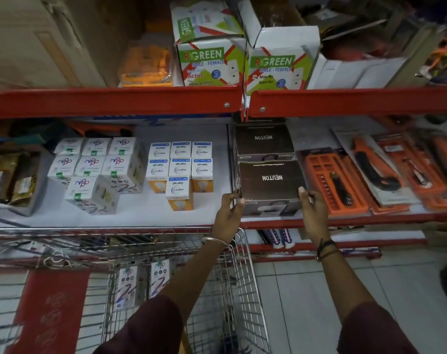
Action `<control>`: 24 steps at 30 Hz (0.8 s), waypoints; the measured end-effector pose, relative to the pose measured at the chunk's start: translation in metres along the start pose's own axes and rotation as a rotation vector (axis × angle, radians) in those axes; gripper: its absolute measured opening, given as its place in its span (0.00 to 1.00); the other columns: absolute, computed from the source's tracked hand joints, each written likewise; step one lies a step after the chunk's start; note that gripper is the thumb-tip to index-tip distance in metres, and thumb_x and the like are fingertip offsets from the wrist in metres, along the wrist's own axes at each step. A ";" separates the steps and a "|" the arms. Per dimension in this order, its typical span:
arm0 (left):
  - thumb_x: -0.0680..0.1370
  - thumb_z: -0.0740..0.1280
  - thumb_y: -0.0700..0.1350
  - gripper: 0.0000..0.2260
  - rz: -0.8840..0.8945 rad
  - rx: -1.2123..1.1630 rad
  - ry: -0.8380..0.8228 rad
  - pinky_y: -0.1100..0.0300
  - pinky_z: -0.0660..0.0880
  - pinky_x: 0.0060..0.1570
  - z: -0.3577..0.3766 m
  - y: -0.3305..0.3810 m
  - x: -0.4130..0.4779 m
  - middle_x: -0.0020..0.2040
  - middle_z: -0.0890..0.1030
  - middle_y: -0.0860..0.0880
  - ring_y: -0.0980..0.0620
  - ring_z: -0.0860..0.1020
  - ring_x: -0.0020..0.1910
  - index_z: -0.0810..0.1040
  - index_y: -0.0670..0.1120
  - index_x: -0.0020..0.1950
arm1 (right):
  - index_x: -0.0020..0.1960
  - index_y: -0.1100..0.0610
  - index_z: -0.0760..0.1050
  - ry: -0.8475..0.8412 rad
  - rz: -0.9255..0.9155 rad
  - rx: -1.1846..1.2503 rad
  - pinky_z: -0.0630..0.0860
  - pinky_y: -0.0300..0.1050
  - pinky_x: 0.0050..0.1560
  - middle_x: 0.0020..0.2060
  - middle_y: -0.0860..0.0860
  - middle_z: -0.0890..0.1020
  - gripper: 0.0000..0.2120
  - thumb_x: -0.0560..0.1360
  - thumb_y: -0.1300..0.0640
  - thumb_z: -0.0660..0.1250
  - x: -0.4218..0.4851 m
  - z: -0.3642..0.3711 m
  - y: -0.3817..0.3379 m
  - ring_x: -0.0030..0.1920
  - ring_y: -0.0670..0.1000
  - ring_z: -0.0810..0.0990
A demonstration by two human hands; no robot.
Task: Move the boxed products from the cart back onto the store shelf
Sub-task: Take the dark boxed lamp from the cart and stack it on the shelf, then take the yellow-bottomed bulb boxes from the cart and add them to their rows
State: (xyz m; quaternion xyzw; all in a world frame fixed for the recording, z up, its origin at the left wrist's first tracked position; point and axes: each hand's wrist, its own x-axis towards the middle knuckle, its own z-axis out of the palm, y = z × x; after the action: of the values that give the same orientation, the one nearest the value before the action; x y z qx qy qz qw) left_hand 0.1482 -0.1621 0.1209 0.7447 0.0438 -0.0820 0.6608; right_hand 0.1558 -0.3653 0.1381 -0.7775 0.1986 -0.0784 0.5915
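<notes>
A dark brown NEUTON box (271,181) rests at the front of the white middle shelf (212,213). My left hand (230,213) grips its left side and my right hand (313,210) grips its right side. A second NEUTON box (264,140) stands directly behind it. Left of them stand white Wipro bulb boxes (180,168) and white boxes with purple print (97,166). The wire cart (245,274) is below my arms, with two white boxes (143,282) inside.
Orange tool blister packs (370,172) lie just right of the NEUTON boxes. Green-and-white R-GREEN cartons (243,60) fill the shelf above, behind a red rail (115,100). Brown packets (10,175) sit far left. White floor tiles (319,290) lie right of the cart.
</notes>
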 end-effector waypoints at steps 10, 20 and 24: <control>0.77 0.60 0.52 0.18 0.247 0.088 0.164 0.72 0.72 0.57 -0.052 0.000 -0.063 0.64 0.74 0.55 0.63 0.73 0.61 0.71 0.45 0.63 | 0.59 0.60 0.71 0.080 -0.386 -0.197 0.65 0.28 0.61 0.63 0.56 0.69 0.19 0.74 0.48 0.61 -0.088 0.018 -0.008 0.63 0.47 0.68; 0.77 0.62 0.49 0.15 -0.128 0.455 0.087 0.58 0.73 0.50 -0.195 -0.159 -0.167 0.57 0.77 0.48 0.47 0.77 0.56 0.71 0.47 0.62 | 0.62 0.58 0.72 -0.717 -0.263 -0.493 0.72 0.51 0.61 0.62 0.56 0.74 0.17 0.78 0.50 0.60 -0.221 0.147 0.078 0.60 0.54 0.73; 0.72 0.59 0.52 0.26 -0.436 0.693 -0.085 0.48 0.70 0.60 -0.234 -0.234 -0.194 0.60 0.75 0.33 0.35 0.73 0.60 0.71 0.35 0.63 | 0.73 0.58 0.61 -1.101 -0.126 -0.745 0.61 0.52 0.71 0.74 0.57 0.62 0.24 0.79 0.52 0.58 -0.250 0.204 0.133 0.73 0.59 0.61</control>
State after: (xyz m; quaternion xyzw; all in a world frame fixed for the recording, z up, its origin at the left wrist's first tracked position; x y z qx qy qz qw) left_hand -0.0685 0.1066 -0.0467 0.8925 0.1428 -0.2608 0.3392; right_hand -0.0274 -0.1124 -0.0187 -0.8666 -0.1643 0.3693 0.2925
